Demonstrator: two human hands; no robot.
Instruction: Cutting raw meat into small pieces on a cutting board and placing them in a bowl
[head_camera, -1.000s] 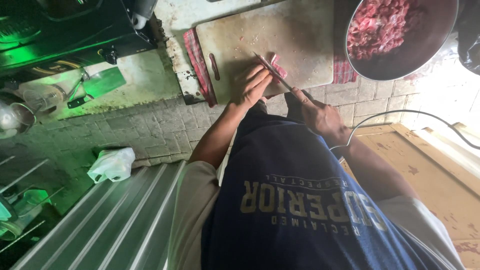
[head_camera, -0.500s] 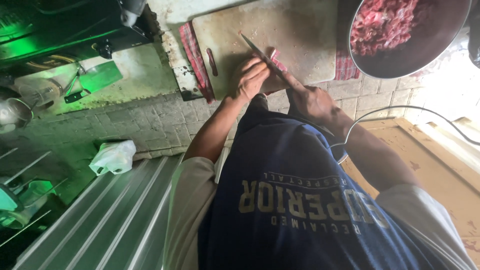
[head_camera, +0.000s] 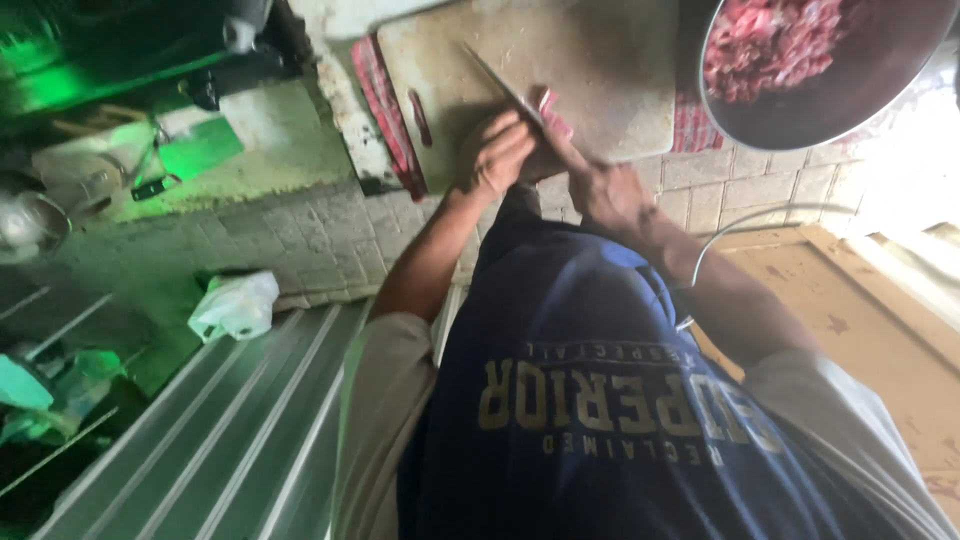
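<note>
A: Meat piece (head_camera: 552, 112) position?
B: On cutting board (head_camera: 610, 60), touching left hand (head_camera: 503, 152) fingers, curled on it. Right hand (head_camera: 610, 195) fingers clamped on knife (head_camera: 500, 82).
A: Containers?
B: Metal bowl (head_camera: 800, 125), chopped red meat (head_camera: 770, 45) inside.

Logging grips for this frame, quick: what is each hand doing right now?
Left hand: curled, pressing the piece of red meat on the cutting board.
Right hand: closed around the knife.

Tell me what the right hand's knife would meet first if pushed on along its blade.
Probably only bare cutting board: the knife in the right hand points up-left past the left hand. Depth is unclear.
</note>
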